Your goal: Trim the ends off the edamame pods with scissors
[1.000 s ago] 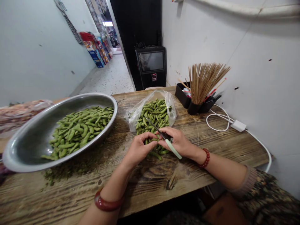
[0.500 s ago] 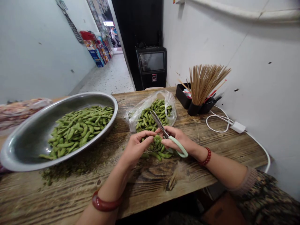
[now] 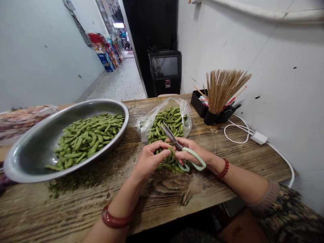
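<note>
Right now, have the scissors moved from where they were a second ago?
Yes, slightly: judged against the black skewer holder, the scissors have shifted right in the view, most clearly at their pale green handles.

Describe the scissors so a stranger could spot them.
On the wooden table, find the bag of green pods. By its near side, the right hand holds the scissors. Metal blades and pale green loop handles set them apart from the pods.

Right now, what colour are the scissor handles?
The scissor handles are pale green, best seen in the head view.
</note>
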The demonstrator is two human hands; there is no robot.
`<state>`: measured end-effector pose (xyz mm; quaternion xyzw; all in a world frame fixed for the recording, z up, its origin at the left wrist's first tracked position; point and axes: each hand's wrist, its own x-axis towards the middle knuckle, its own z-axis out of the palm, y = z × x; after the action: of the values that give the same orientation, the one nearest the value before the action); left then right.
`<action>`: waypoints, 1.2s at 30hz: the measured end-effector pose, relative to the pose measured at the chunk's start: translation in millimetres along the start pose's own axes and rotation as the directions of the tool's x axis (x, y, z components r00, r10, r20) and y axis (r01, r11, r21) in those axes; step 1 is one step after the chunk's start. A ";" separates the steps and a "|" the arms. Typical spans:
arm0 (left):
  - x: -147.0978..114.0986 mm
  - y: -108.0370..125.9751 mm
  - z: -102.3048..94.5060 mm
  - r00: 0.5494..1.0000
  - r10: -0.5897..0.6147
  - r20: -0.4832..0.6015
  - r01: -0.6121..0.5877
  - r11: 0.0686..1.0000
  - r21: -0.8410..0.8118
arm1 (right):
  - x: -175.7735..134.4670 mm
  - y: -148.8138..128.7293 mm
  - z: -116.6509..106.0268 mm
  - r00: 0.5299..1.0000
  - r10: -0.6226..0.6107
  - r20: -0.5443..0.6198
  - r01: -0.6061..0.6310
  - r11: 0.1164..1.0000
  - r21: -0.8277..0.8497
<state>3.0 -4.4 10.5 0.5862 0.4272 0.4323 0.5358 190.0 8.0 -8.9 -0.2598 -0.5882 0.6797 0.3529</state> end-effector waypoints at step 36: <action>1.7 -9.9 -2.0 0.994 -0.084 -0.075 0.092 0.991 0.102 | -1.2 -5.0 5.4 0.961 -0.189 -0.203 0.093 0.910 -0.404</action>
<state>1.2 -1.7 0.7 0.5786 0.4935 0.4055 0.5072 187.5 4.0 -3.1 -0.3609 -0.6827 0.4851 0.4102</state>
